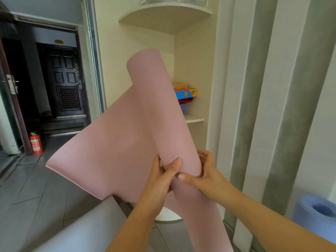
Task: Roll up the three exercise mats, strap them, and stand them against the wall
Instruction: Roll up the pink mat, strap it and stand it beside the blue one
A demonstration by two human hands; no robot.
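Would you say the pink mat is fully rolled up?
No, a wide flap of the pink mat spreads loose, left of its rolled part.

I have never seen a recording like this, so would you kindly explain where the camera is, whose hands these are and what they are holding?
There is no machine here. The single picture comes from a wide-angle camera worn on a person's head, looking forward and down at that person's own bare hands. The left hand and the right hand both grip a pink mat. It is held up in the air, partly rolled into a tube, with a loose flap spreading to the left. A rolled blue mat stands low on the right by the wall. A red fire extinguisher sits on the floor near the doorway.
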